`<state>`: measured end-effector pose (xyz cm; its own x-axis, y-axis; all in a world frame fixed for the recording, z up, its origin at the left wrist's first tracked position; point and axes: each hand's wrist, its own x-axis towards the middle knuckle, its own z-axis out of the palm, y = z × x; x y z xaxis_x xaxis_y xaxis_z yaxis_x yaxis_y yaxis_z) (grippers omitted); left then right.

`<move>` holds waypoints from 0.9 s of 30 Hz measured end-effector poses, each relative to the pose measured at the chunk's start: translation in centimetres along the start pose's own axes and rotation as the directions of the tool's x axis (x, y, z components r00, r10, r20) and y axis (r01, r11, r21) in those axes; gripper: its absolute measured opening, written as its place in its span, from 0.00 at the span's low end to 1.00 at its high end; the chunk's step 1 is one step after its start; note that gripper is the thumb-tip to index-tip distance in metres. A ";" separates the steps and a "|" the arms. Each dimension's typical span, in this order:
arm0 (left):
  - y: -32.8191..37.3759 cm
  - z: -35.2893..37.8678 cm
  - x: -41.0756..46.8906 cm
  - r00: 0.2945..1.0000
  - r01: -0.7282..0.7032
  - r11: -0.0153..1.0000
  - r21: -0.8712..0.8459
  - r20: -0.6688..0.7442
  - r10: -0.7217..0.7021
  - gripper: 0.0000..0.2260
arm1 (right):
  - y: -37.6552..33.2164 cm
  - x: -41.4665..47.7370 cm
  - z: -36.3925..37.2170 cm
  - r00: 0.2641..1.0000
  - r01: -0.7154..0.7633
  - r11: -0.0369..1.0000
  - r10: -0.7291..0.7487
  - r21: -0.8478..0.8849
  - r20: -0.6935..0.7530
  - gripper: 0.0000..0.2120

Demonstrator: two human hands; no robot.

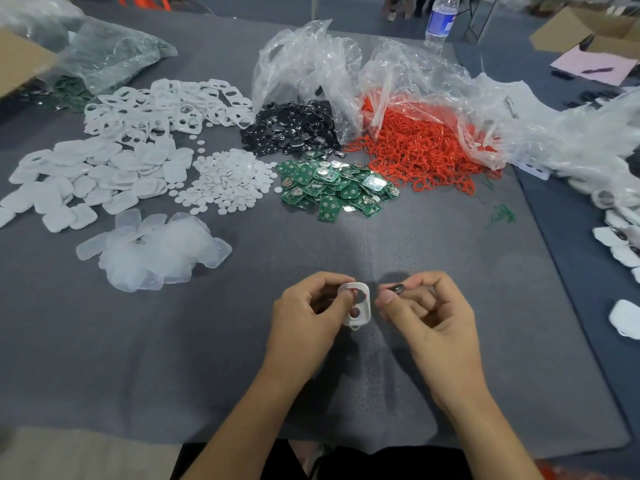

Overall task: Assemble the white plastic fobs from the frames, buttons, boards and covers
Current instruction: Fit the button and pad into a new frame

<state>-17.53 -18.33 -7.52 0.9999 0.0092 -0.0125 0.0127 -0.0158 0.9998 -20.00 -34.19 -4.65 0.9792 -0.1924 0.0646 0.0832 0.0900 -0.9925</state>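
Beyond the white frame (366,302) in the left hand (306,308), a bottle (437,39), label (440,22) illegible.

Left hand (308,308), right hand (431,317): both bare. Left forearm (242,420), right forearm (485,420) bare from wrists back to bottom edge. Nails short, trimmed close. Black garment (388,462) well behind grip, between forearms; plain dark fabric, detail too dim to tell.
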 end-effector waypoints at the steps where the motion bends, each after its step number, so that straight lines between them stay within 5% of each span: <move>1: -0.1 0.0 0.0 1.000 0.001 1.000 0.009 0.007 -0.001 0.05 | 0.1 0.0 -0.2 1.000 0.011 0.999 -0.011 -0.042 0.002 0.08; 7: 0.2 -0.1 0.1 0.999 -0.012 1.000 0.023 0.034 0.011 0.05 | 0.1 0.1 -0.3 0.998 0.060 0.976 -0.052 -0.209 0.044 0.07; 13: 0.6 -0.3 0.2 0.998 0.037 0.997 -0.067 0.046 -0.034 0.07 | 0.6 -0.4 0.3 0.997 0.039 0.983 -0.026 -0.181 0.070 0.09; 27: -0.1 0.2 -0.1 1.000 -0.018 0.998 0.063 -0.024 0.020 0.04 | 1.0 -0.7 0.4 0.991 0.127 0.949 -0.107 -0.289 0.082 0.13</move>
<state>-17.68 -18.51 -7.62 0.9994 0.0324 0.0075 -0.0049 -0.0786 0.9969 -20.56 -33.52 -5.67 0.9764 -0.1202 0.1793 0.1497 -0.2214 -0.9636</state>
